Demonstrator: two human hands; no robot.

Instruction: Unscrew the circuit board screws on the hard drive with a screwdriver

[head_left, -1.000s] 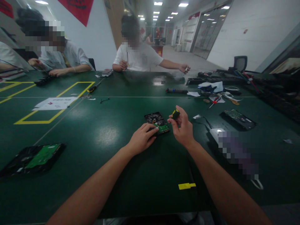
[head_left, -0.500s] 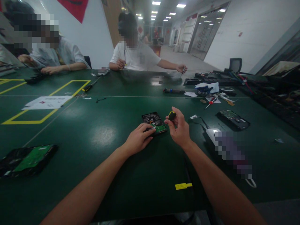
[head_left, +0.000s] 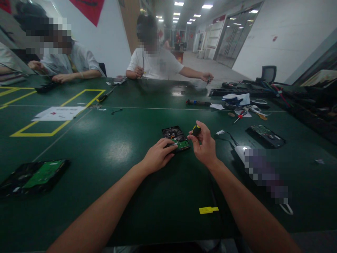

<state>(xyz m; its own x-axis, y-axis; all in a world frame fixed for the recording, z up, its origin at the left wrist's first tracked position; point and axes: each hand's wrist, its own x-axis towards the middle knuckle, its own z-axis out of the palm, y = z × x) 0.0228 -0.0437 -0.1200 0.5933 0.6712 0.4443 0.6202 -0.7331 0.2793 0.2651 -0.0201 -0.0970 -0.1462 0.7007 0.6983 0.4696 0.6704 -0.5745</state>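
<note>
A hard drive (head_left: 174,133) lies on the green table in front of me, its green circuit board toward me. My left hand (head_left: 160,154) grips the near left edge of the drive, with fingertips over the board. Just to the right, my right hand (head_left: 204,144) is closed around the black and yellow handle of a screwdriver (head_left: 196,130), held above the drive's right side. The screwdriver's shaft and tip are too hard to make out.
Another hard drive (head_left: 265,136) lies to the right, beside a white cabled device (head_left: 240,153). A larger drive (head_left: 44,175) sits at left. A yellow tag (head_left: 208,210) is near the front edge. Two co-workers sit across, near a paper sheet (head_left: 56,113) and a screwdriver (head_left: 102,97).
The whole view has shifted slightly, so things appear a little further right. Both hands keep nearly the same pose at the hard drive.
</note>
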